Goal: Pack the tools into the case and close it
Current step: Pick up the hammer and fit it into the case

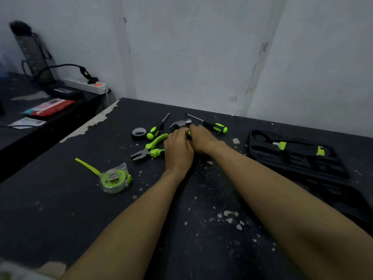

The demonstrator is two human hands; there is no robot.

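Observation:
Both my hands meet at the middle of the black table over a hammer; only its grey claw head shows past my fingers. My left hand and my right hand are curled around its hidden handle. Green-handled pliers lie just left of my left hand. Two green-and-black screwdrivers lie nearby, one on the left and one behind my right hand. A roll of black tape and a green tape measure lie further left. The open black case sits at the right with one green-banded tool in it.
The table has chipped paint and white flecks. A wall stands right behind it. A lower surface at the left holds a power strip, cables, a red packet and a dark tower-shaped device.

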